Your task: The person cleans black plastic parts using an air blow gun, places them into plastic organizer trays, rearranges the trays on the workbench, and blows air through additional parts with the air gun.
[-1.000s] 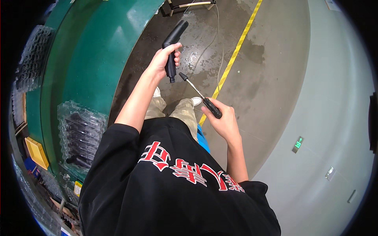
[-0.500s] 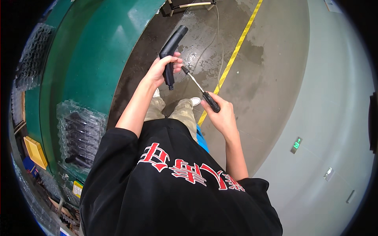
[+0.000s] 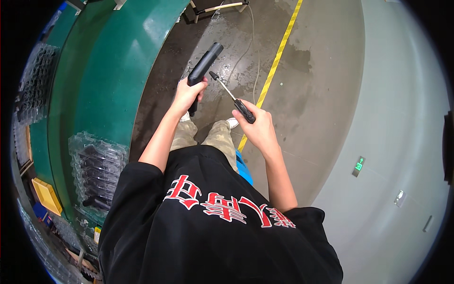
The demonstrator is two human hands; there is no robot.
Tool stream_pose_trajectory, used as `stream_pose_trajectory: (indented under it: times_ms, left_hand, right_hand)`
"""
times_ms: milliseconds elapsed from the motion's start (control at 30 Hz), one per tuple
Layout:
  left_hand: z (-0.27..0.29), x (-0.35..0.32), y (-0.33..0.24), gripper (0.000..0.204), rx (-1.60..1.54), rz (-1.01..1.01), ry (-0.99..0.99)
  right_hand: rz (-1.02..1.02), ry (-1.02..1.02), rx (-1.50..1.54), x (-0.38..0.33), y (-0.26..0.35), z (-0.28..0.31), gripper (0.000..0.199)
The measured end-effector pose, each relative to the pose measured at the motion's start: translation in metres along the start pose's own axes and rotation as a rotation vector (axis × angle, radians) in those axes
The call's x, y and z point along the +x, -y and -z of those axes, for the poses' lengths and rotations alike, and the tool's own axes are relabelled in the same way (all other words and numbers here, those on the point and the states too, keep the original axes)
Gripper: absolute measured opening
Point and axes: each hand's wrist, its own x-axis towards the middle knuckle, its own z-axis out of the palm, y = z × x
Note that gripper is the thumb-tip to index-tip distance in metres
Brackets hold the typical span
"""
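Observation:
My left hand (image 3: 187, 96) is closed round the grip of a black pistol-shaped housing (image 3: 204, 65). Its thick barrel points up and to the right, and the lower end of the grip shows below my fingers. In my right hand (image 3: 260, 127) is a screwdriver-like tool (image 3: 226, 89) with a black handle, a thin metal shaft and a black tapered piece on its tip. That tip hovers just right of the housing's bend, with a small gap between them. Both things are held in the air over the floor, in front of my body.
A green bench (image 3: 116, 71) runs along my left, with stacked clear plastic trays (image 3: 97, 165) holding black parts. Farther left is a yellow bin (image 3: 47, 196). Yellow floor tape (image 3: 279, 54), a thin cable (image 3: 256, 59) and a pipe frame (image 3: 220, 8) lie ahead. Right stands a pale wall (image 3: 402, 109).
The housing has turned in my left hand and sits slightly lower, its grip more covered. My right hand has moved a little up and left with the tool.

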Motion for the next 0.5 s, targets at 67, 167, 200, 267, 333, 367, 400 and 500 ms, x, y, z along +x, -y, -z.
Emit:
stream_pose_trajectory:
  times_ms: [67, 167, 200, 267, 333, 367, 400, 500]
  left_hand:
    - [0.000, 0.001, -0.001, 0.013, 0.065, -0.020, -0.006]
    - [-0.001, 0.002, -0.002, 0.012, 0.179, -0.030, -0.029]
    - [-0.001, 0.002, -0.003, 0.012, 0.217, -0.032, -0.037]
    - [0.000, 0.001, -0.003, 0.012, 0.247, -0.023, -0.042]
    - [0.001, -0.001, -0.003, 0.013, 0.306, -0.004, -0.045]
    - [0.001, -0.002, -0.003, 0.014, 0.335, 0.006, -0.046]
    - [0.002, -0.003, -0.001, 0.014, 0.334, 0.010, -0.048]
    - [0.005, -0.006, 0.004, 0.016, 0.583, -0.143, -0.095]
  right_hand:
    - [-0.006, -0.009, 0.008, 0.004, 0.000, 0.000, 0.030]
    - [-0.037, -0.021, -0.020, 0.011, -0.002, 0.003, 0.030]
    - [-0.047, -0.024, -0.030, 0.013, -0.002, 0.003, 0.030]
    - [-0.051, -0.027, -0.030, 0.018, -0.004, 0.002, 0.030]
    - [-0.062, -0.041, -0.032, 0.022, -0.007, 0.000, 0.030]
    - [-0.068, -0.048, -0.034, 0.025, -0.008, 0.000, 0.030]
    - [-0.070, -0.044, -0.035, 0.027, -0.010, -0.001, 0.030]
    - [-0.101, -0.065, -0.045, 0.038, -0.015, -0.002, 0.031]
